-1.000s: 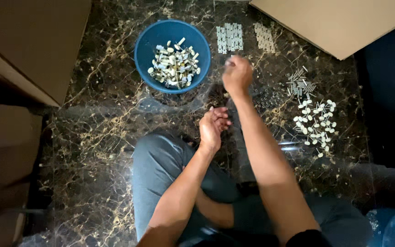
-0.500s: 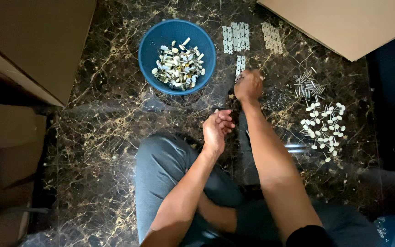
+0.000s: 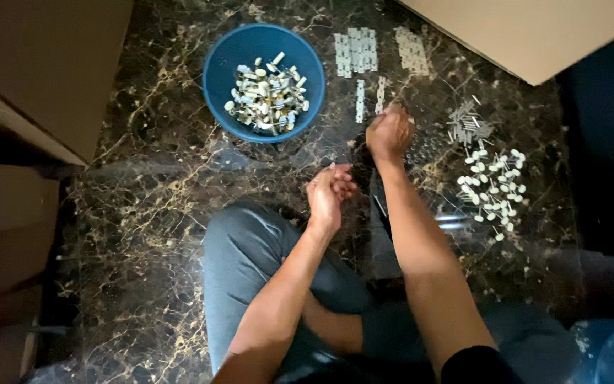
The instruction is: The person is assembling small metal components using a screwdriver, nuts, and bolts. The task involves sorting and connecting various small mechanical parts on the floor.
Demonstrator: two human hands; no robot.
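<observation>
Right of the blue bowl [image 3: 222,71], my right hand [image 3: 389,132] rests fisted on the floor beside pale strips [image 3: 359,99] lying lengthwise away from me; whether either grip holds anything, left hand [image 3: 330,190] included, I cannot tell.

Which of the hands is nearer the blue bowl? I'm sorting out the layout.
The left hand, narrowly; it sits below and right of the blue bowl, fingers curled. The right hand is off to the bowl's right, near the pale strips.

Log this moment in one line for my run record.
left hand: curled, contents hidden | right hand: over floor by pale strips | blue bowl: small parts | loose white pieces: right
</observation>
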